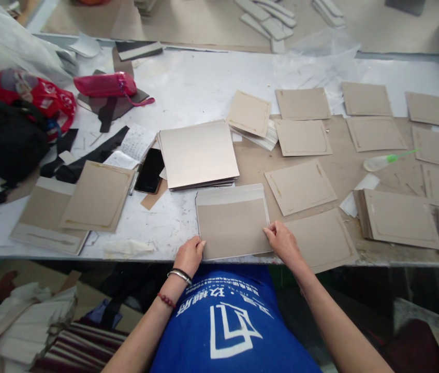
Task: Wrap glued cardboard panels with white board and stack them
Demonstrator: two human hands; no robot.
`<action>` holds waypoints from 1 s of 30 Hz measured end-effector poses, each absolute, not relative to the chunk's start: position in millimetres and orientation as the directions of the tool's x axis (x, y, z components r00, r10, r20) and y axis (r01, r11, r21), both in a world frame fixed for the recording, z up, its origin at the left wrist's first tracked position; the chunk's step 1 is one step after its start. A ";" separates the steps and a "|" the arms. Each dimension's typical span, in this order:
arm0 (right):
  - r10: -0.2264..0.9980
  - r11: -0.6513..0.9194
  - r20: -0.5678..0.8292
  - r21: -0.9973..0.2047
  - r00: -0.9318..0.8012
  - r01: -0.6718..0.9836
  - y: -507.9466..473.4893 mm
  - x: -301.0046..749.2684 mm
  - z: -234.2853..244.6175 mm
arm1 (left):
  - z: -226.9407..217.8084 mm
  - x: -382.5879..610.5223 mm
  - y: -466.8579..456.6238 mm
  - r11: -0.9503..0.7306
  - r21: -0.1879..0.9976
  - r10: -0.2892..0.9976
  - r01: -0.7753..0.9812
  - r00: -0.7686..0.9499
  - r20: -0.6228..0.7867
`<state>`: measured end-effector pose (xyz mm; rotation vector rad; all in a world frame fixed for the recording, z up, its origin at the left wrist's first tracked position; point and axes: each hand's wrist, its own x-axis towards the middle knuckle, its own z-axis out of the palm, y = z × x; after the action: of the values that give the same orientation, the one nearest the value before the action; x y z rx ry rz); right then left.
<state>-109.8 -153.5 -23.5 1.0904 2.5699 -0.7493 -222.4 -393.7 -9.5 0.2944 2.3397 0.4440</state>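
A flat taupe panel (232, 223) with a paler strip along its far edge lies at the table's front edge. My left hand (189, 255) pinches its near left corner between thumb and fingers. On the right side edge, my right hand (281, 241) grips the same panel. Just beyond it sits a stack of smooth pale sheets (200, 155). To the right, a panel with glue lines near its edges (301, 186) lies flat, and another glued panel (320, 238) reaches over the front edge beside my right hand.
More glue-lined panels (377, 133) spread across the right side, with a thick stack (401, 217) and a green-tipped glue bottle (382, 161). Left are a black phone (149, 171), an open notebook (134, 145), a pink pouch (105, 84), two overlapping panels (97, 197) and a black bag (5, 134).
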 end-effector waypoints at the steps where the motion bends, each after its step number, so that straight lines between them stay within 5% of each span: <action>1: 0.596 0.585 -0.414 -0.363 -0.688 0.725 -153.5 -109.7 -23.6 | -9.4 -222.0 -393.8 0.916 0.393 0.330 0.084 -0.713 -0.618; 9: 0.599 0.583 -0.411 -0.365 -0.687 0.726 -153.2 -109.2 -24.3 | -2.9 -213.2 -394.8 0.935 0.270 0.339 0.231 -0.808 -0.483; 17: 0.599 0.606 -0.381 -0.359 -0.704 0.710 -154.7 -109.1 -23.6 | -17.3 -208.7 -396.7 0.662 0.221 0.740 0.716 -0.672 -0.040; 21: 0.605 0.592 -0.399 -0.353 -0.689 0.725 -155.5 -109.5 -21.8 | -24.1 -209.9 -395.4 0.530 0.253 0.845 0.809 -0.531 -0.070; 30: 0.606 0.619 -0.375 -0.331 -0.701 0.713 -157.0 -109.2 -15.9 | -16.2 -212.4 -389.0 0.520 0.239 0.854 0.820 -0.491 -0.173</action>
<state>-109.2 -157.0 -15.9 1.0835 2.6166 -0.6819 -212.4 -389.0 -16.2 1.4067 2.4942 0.1804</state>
